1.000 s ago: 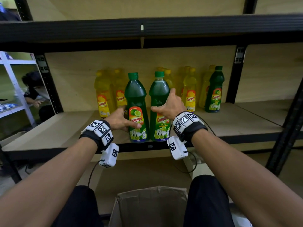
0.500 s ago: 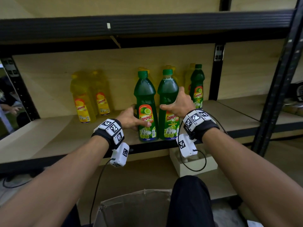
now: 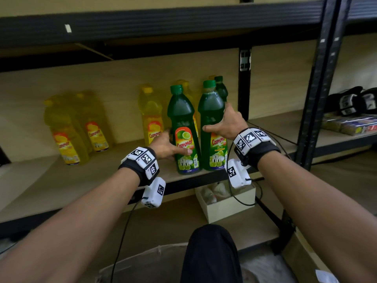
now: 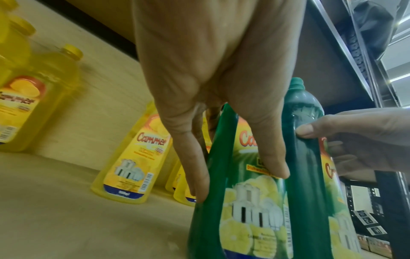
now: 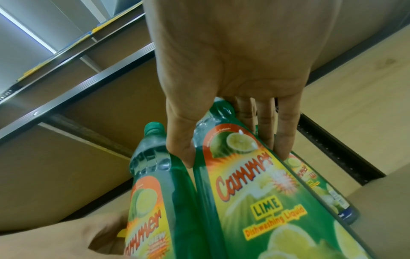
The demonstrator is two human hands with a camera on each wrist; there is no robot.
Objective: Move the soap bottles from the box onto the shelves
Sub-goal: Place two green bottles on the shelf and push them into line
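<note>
Landmark: the wooden shelf board (image 3: pixel 61 180), with a black front edge, in a black metal rack.
Left green bottle (image 3: pixel 184 131): a lime dish soap bottle with a green cap, upright near the front edge of the shelf board, label facing out.
Right green bottle (image 3: pixel 212 127): a second lime bottle just beside the first, also upright near the front edge; the two bodies look to touch low down.
Left hand (image 3: pixel 166 147): its grip is wrapped round the lower part of the left green bottle, thumb across the label, fingers round the far side.
Right hand (image 3: pixel 228 125): its grip is wrapped round the middle of the right green bottle, thumb on the front above the label, fingers round the right side.
Third green bottle (image 3: pixel 221 88): farther back on the shelf board, behind the right green bottle, near the black upright.
Yellow bottles (image 3: pixel 151 117): several lemon ones stand at the back of the shelf board, some behind the green pair, others well to the left.
Box (image 3: pixel 142 262): its open cardboard rim shows below the shelf board, between the forearms; the inside is out of view.
Small white box (image 3: pixel 226 205): on the lower level, under the shelf board's front edge.
</note>
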